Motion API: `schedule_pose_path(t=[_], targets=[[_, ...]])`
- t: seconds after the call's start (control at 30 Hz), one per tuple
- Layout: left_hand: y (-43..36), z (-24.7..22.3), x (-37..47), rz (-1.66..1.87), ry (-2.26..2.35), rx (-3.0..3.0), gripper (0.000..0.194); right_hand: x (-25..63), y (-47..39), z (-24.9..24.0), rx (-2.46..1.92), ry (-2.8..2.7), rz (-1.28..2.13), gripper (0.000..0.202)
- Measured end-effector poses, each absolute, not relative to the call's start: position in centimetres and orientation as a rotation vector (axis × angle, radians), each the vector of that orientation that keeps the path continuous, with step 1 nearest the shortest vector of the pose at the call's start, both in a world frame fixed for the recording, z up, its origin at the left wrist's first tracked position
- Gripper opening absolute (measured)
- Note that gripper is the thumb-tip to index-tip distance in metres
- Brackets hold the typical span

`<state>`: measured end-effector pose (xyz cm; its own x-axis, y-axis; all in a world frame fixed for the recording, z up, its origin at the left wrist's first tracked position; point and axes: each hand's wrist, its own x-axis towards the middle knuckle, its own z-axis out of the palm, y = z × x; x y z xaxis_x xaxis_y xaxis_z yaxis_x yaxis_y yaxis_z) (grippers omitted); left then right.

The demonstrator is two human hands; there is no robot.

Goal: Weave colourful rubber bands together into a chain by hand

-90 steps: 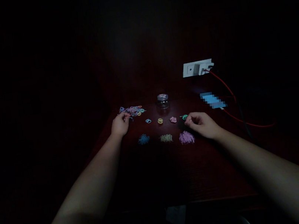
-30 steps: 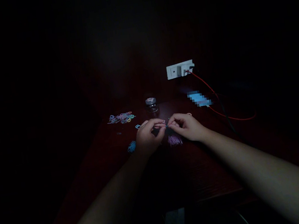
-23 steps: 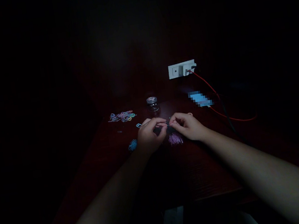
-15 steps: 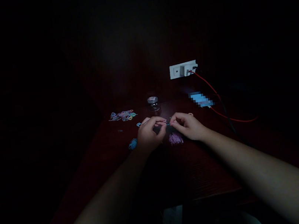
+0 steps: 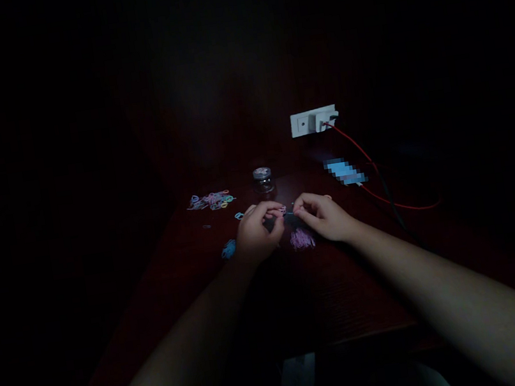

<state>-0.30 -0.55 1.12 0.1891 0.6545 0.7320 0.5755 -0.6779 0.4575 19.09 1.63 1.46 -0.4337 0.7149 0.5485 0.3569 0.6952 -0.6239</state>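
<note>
In the middle of the dark red table (image 5: 303,302), my left hand (image 5: 259,231) is closed, its thumb and fingers curled around small pinkish rubber bands (image 5: 283,210) at the fingertips. Facing it, my right hand (image 5: 323,217) pinches one end of a thin blue rubber band (image 5: 290,213), which spans the narrow gap between the hands. Below the fingertips lies a pile of purple rubber bands (image 5: 302,238). A blue rubber band pile (image 5: 228,249) sits just left of my left hand, which partly covers it. A loose light-blue band (image 5: 239,216) lies behind that hand.
Farther left is a mixed-colour pile of bands (image 5: 211,201). A small clear lidded jar (image 5: 263,180) stands behind my hands. To the right lies a blurred-out phone-like device (image 5: 345,171), joined by a red cable (image 5: 372,163) to a charger in the wall socket (image 5: 300,124).
My left thumb and fingertips have drawn slightly left, away from my right hand. More of the pinkish bands shows. The blue band now slants a little between the hands.
</note>
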Motion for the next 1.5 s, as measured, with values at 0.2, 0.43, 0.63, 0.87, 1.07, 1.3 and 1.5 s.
schedule_pose_path(t=[0.2,0.43,0.63,0.87,1.07,1.3,1.5], targets=[[-0.4,0.8,-0.4,1.443,1.221,2.374,0.017,19.2,1.7,1.4,-0.814,-2.064,0.547,0.022],[-0.4,0.9,-0.3,1.428,1.291,2.384,0.006,19.1,1.8,1.2,-0.802,-2.077,0.596,0.021],[-0.6,1.0,-0.3,1.39,1.284,2.417,0.006,19.3,1.8,1.3,-0.829,-2.05,0.578,0.021],[-0.3,0.8,-0.4,1.401,1.327,2.36,0.007,19.4,2.0,0.9,-0.742,-1.992,0.752,0.019],[-0.6,1.1,-0.1,1.338,1.286,2.382,0.008,19.0,1.5,1.3,-0.731,-2.014,0.71,0.02],[-0.6,0.9,-0.2,1.328,1.284,2.384,0.009,19.4,2.1,1.0,-0.756,-2.036,0.633,0.018],[-0.3,0.5,-0.6,1.376,1.308,2.34,0.009,19.8,2.6,0.8,-0.792,-1.938,0.642,0.015]])
